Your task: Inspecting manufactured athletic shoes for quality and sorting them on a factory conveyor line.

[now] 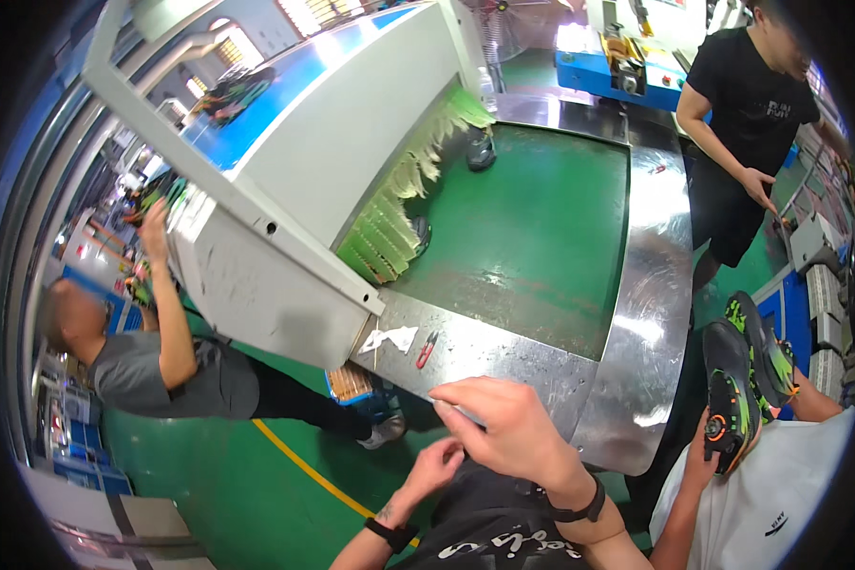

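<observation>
My right hand (508,427) is raised in front of my chest, at the near edge of the steel table (503,356). It pinches a thin pale stick (456,410) that looks like a pen. My left hand (434,467) sits just below and to the left of it, fingers curled, with nothing visible in it. Both wrists wear black bands. A red-handled tool (427,349) and a white paper scrap (389,337) lie on the steel beyond my hands.
A green conveyor belt (532,237) leaves a white tunnel machine (351,123) through green strip curtains (399,204), carrying dark shoes (481,150). At right a person's hand holds black-and-green shoes (741,385). Another person (746,123) stands by the belt. A third (161,370) reaches up at left.
</observation>
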Available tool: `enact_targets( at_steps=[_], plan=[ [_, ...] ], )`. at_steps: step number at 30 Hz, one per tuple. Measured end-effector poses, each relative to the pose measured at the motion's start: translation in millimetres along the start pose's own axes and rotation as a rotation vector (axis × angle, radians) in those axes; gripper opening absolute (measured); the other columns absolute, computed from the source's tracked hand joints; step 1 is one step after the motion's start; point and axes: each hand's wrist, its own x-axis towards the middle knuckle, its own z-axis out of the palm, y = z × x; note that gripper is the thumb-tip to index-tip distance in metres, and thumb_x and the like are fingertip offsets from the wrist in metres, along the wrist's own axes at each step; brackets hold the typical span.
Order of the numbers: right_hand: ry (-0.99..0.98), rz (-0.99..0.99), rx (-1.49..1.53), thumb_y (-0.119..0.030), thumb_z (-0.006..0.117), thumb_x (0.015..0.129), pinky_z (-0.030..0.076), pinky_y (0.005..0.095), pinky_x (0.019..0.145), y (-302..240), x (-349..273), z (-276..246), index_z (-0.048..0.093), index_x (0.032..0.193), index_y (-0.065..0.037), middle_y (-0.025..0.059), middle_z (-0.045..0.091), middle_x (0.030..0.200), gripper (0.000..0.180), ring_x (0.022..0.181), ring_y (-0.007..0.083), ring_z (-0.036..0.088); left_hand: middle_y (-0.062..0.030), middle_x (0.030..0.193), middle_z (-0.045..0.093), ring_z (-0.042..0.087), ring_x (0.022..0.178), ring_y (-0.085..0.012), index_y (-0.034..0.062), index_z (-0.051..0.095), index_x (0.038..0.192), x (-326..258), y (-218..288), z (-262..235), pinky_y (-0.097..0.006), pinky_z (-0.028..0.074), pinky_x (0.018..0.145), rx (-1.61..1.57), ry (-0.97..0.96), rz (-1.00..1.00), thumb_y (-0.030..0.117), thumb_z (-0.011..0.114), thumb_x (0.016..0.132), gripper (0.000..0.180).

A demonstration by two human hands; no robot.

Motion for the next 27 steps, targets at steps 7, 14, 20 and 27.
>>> enact_targets(
  at_steps=[7, 14, 20, 27],
  plan=[
    [-0.279, 0.768, -0.483, -0.025, 0.062, 0.085, 0.047, 0.0406, 0.092, 173, -46, 27, 0.061, 0.114, -0.001, 0.0198, 0.063, 0.112, 0.038, 0.107, 0.0338, 0.060, -0.0190, 0.101, 0.066, 0.064, 0.096, -0.0339, -0.0014, 0.061, 0.107, 209, -22, -94, -0.040, 0.050, 0.085, 0.116, 0.335, 0.365, 0.014, 0.063, 0.082, 0.030],
    [-0.062, 1.300, -0.701, -0.035, 0.069, 0.079, 0.030, 0.0584, 0.105, 262, -135, 18, 0.031, 0.141, -0.004, 0.0318, 0.019, 0.147, 0.079, 0.135, 0.0457, 0.026, -0.0303, 0.098, 0.060, 0.057, 0.093, -0.0457, -0.0069, 0.063, 0.091, 442, -78, -212, -0.050, 0.045, 0.086, 0.330, 0.703, -0.002, 0.009, 0.053, 0.075, 0.025],
    [-0.068, 1.653, -0.621, -0.042, 0.076, 0.073, 0.017, 0.0669, 0.106, 281, -141, 29, 0.000, 0.150, -0.004, 0.0281, -0.015, 0.152, 0.114, 0.143, 0.0441, -0.005, -0.0252, 0.111, 0.060, 0.052, 0.111, -0.0413, -0.0028, 0.063, 0.103, 498, -109, -246, -0.045, 0.044, 0.090, 0.619, 0.760, -0.150, 0.031, 0.061, 0.081, 0.040],
    [-0.004, 1.631, -0.646, -0.048, 0.075, 0.071, 0.012, 0.0698, 0.105, 288, -149, 37, -0.001, 0.149, -0.002, 0.0297, -0.012, 0.152, 0.118, 0.142, 0.0471, -0.004, -0.0178, 0.107, 0.065, 0.063, 0.095, -0.0349, 0.0084, 0.065, 0.110, 531, -147, -265, -0.044, 0.049, 0.085, 1.148, 0.292, 0.170, 0.028, 0.050, 0.090, 0.031]
  ],
)
